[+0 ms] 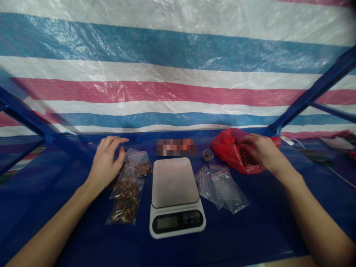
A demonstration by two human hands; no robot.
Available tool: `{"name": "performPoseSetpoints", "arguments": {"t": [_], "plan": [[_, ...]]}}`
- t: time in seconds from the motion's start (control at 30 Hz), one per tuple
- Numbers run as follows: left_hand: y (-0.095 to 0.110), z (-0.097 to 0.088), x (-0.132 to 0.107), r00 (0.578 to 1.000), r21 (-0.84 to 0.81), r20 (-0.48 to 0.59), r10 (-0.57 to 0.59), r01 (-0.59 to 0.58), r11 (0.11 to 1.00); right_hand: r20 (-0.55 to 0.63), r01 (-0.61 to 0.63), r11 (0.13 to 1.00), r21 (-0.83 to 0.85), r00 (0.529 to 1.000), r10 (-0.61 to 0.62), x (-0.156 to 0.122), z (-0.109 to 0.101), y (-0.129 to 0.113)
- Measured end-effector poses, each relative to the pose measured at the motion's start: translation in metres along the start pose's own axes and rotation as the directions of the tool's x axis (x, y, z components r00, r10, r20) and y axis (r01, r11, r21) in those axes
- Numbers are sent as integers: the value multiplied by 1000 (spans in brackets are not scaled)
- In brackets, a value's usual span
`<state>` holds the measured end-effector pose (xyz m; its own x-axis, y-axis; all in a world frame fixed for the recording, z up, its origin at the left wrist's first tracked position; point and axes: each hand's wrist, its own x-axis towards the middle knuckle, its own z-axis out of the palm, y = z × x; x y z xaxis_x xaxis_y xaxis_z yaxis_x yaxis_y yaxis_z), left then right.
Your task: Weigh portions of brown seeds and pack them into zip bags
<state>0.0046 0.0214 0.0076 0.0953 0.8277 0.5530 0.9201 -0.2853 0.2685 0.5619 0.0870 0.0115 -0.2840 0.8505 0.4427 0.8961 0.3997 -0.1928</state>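
My left hand (109, 158) is open, thumb and fingers apart, beside several filled zip bags. These clear bags, such as the front filled zip bag (125, 207), hold small brown dried pieces. My right hand (258, 150) is at the mouth of a red plastic bag (226, 150), its fingers curled down over brown contents. What those fingers pinch is hidden. Between the hands lies a white kitchen scale (175, 185) with a bare metal plate and a lit display. Flat zip bags (229, 191) with nothing inside lie right of it.
A small clear cup (207, 155) with a little brown stuff stands behind the zip bags. A blurred-out item (176, 147) lies behind the scale. Blue frame bars (294, 102) rise at both sides before a striped tarp (167, 91). A white cable (339, 172) lies far right.
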Motion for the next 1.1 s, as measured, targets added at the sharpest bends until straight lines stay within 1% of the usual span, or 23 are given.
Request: {"name": "performPoseSetpoints", "arguments": {"t": [0.07, 0.17, 0.27, 0.4, 0.5, 0.63, 0.73, 0.83, 0.93, 1.03, 1.1], "plan": [[0, 0, 0, 1000, 14, -8, 11, -11, 1000, -22, -12, 999, -52, 1000, 11, 1, -7, -11], [1, 0, 0, 999, 21, -21, 40, -40, 999, -135, -39, 994, -103, 991, 25, 2, -16, -26], [5, 0, -1, 998, 17, -26, 65, -64, 998, -201, -62, 989, -135, 979, 34, 2, -21, -34], [11, -2, -1, 996, 7, -35, 81, -81, 997, -234, -118, 983, -140, 969, 83, 2, -23, -40], [13, 0, -1, 995, -17, -49, 89, -90, 996, -233, -109, 986, -129, 969, 76, 3, -23, -46], [11, 6, -1, 995, -54, -40, 88, -90, 994, -255, -77, 991, -107, 966, 47, 3, -23, -52], [9, 8, -1, 996, -59, -28, 88, -90, 994, -298, -28, 990, -139, 954, -15, 3, -23, -56], [10, 8, -2, 995, -49, -36, 96, -97, 994, -325, -16, 986, -166, 945, -39, 3, -25, -64], [16, 5, -2, 994, -32, -43, 104, -105, 994, -346, -2, 988, -152, 937, -52, 3, -30, -77], [22, 2, -3, 993, -19, -33, 116, -116, 993, -348, 86, 991, -98, 930, -115, 2, -30, -95], [24, 2, -5, 992, -21, -29, 120, -121, 992, -342, 163, 986, -37, 925, -166, 1, -25, -108]]}}
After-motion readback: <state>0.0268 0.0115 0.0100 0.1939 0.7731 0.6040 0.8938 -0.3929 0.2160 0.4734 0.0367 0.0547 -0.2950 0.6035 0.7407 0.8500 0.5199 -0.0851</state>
